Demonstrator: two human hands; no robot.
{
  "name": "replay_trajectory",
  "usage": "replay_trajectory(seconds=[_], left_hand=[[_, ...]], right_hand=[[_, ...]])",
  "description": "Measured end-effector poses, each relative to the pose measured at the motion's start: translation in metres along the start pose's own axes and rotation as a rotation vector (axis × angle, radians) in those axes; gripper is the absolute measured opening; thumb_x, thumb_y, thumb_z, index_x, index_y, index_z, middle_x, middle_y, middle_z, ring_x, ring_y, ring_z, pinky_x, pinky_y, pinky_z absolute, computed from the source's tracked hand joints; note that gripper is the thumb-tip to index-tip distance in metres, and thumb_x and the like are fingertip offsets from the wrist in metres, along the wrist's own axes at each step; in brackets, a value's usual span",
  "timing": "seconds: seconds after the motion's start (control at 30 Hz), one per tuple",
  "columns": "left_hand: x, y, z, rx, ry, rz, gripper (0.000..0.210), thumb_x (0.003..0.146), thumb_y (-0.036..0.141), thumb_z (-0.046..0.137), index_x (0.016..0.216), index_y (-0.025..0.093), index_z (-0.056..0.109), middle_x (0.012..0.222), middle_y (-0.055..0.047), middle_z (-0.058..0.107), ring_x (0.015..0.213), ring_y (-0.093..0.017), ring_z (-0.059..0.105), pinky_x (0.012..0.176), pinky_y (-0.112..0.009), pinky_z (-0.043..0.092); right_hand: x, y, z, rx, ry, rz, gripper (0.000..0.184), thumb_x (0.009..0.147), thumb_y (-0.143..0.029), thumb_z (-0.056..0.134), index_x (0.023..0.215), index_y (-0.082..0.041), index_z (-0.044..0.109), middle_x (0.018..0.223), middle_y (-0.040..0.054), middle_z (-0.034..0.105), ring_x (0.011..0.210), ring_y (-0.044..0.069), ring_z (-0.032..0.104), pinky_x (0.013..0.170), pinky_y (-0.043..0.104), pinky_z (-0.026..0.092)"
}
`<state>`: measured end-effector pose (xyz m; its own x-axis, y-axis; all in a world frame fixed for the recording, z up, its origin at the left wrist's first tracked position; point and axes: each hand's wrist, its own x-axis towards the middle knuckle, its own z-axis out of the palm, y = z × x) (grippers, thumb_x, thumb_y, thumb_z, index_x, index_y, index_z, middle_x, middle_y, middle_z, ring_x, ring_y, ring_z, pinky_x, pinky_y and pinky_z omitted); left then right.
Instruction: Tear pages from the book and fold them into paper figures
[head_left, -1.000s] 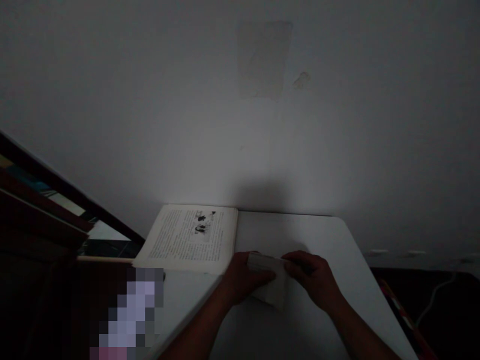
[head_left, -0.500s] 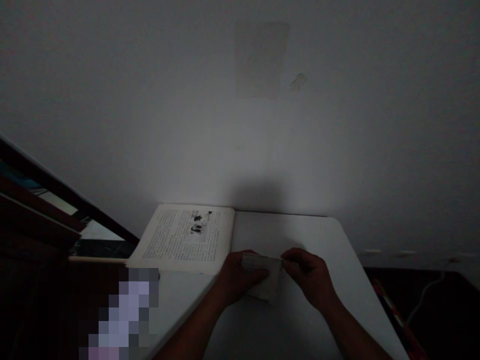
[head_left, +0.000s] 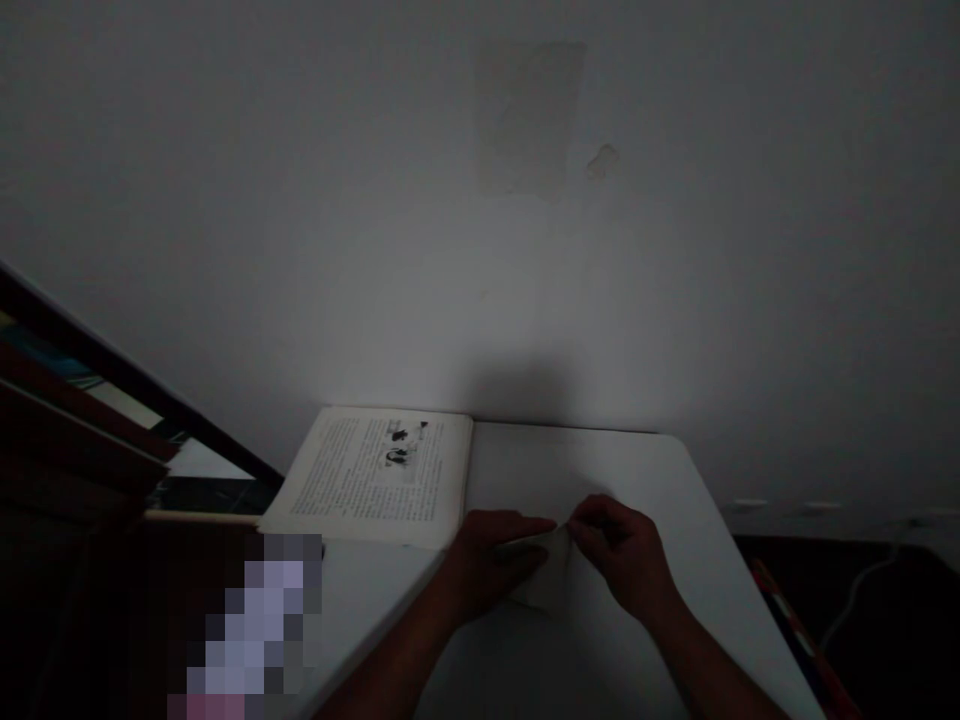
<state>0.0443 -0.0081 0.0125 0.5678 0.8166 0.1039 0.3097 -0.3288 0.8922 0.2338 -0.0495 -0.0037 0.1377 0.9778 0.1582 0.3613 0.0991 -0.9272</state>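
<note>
Over the white table, my left hand (head_left: pixel 487 565) is closed on a small folded piece of pale paper (head_left: pixel 546 585), thumb on the near side and fingers along its upper edge. The paper is tilted, and its left part is hidden by the hand. My right hand (head_left: pixel 621 548) is closed in a pinch at the paper's upper right corner, with the fingertips close to those of the left hand. The dim light blurs the fine detail of the folds.
A book (head_left: pixel 330 470) with printed text and a small picture lies at the table's back left. The white table (head_left: pixel 607 460) stands against a wall (head_left: pixel 375 250). A pale cable (head_left: pixel 855 585) hangs at the right. A pixelated patch (head_left: pixel 255 620) covers the lower left.
My left fingers have stretched rightward along the paper's upper edge, toward my right fingertips. The paper's upper face shows less now. My right hand keeps its pinch and has barely moved.
</note>
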Motion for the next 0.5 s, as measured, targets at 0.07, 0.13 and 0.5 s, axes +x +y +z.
replay_trajectory(seconds=[0.07,0.13,0.5], left_hand=[[-0.0007,-0.0008,0.0007,0.021,0.0,0.044,0.026,0.074,0.024,0.064,0.1,0.024,0.068,0.077,0.0,0.07,0.067,-0.013,0.062,0.066,-0.023,0.046],[-0.001,-0.0012,0.0002,0.0,-0.004,0.047,0.028,0.074,0.023,0.063,0.102,0.023,0.068,0.084,-0.001,0.071,0.073,-0.014,0.063,0.07,-0.023,0.047],[-0.0001,-0.0005,0.0009,0.16,-0.039,0.165,0.027,0.08,0.026,0.057,0.106,0.021,0.066,0.076,-0.001,0.069,0.066,-0.012,0.061,0.065,-0.022,0.045]], right_hand=[[-0.0001,-0.0003,0.0002,-0.002,0.006,0.01,0.01,0.075,-0.023,0.058,0.066,-0.019,0.057,0.062,-0.0012,0.056,0.06,0.014,0.053,0.057,0.025,0.041],[0.0008,-0.0011,0.0001,0.01,-0.006,0.02,0.01,0.075,-0.024,0.058,0.067,-0.019,0.058,0.063,-0.0009,0.057,0.061,0.014,0.054,0.057,0.024,0.041],[0.0,0.0027,-0.0011,0.057,-0.02,0.01,0.012,0.077,-0.024,0.058,0.066,-0.019,0.056,0.06,-0.0023,0.054,0.059,0.013,0.052,0.055,0.023,0.04]])
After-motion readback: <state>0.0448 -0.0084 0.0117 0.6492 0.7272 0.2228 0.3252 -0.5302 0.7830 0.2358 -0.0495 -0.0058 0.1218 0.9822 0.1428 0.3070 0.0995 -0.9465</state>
